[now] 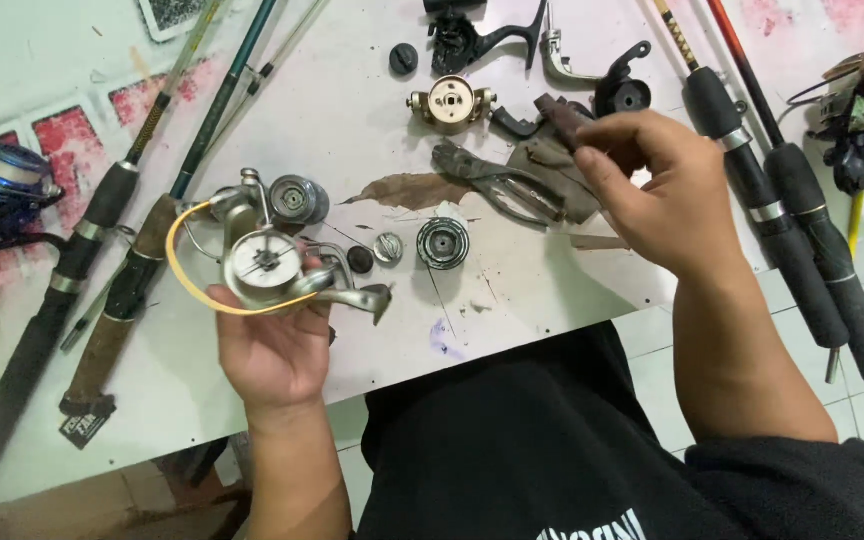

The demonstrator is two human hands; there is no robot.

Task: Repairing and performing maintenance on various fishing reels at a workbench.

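left hand (277, 345): fingers curled round reel (272, 265) | right hand (652, 190): fingers pinching dark part (560, 118) above bench (512, 300)

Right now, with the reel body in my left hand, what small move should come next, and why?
Probably close the right hand on the dark tool handle beside the pliers: its fingers already touch it, while the left hand holds the silver reel body up, open side showing.

Left hand (274, 350) gripping silver reel body (270, 268), right hand (652, 190) on dark rag (552, 160)
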